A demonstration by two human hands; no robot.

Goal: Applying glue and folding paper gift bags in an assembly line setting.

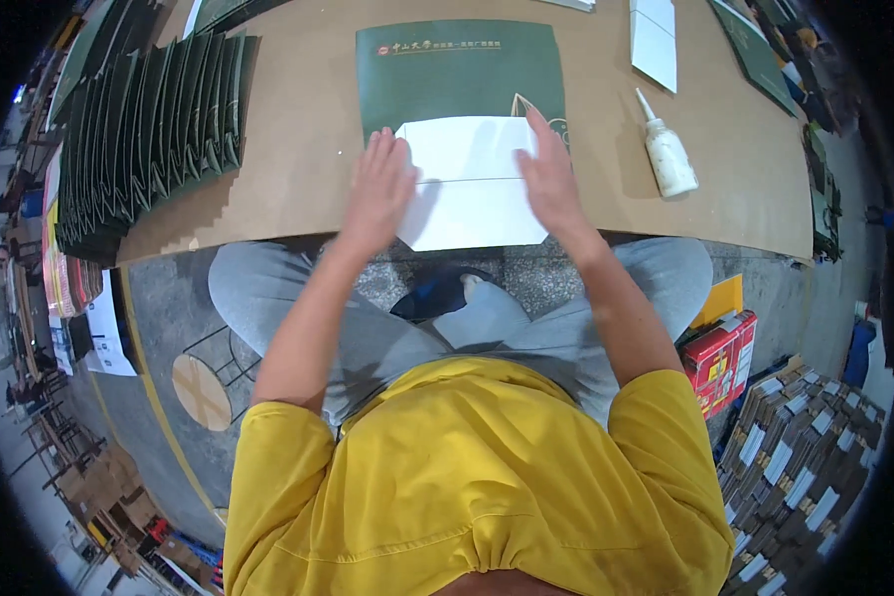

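Observation:
A dark green printed paper sheet [455, 74] lies on the brown tabletop in front of me. Over its near part is a white paper piece [472, 211] with a crease across it and slanted corners, and its near end juts past the table's front edge. My left hand [379, 194], fingers stretched out, rests along the left side of the white piece. At the right side is my right hand [553, 181], slightly blurred, with thumb and fingers apart and nothing visible between them. Both palms are hidden.
A white squeeze bottle [670, 159] with a pointed nozzle lies right of the sheets. White folded card [654, 42] is beyond it. Many folded green paper bags [159, 129] stand in a row at the left. A red box [718, 363] sits below the table's right side.

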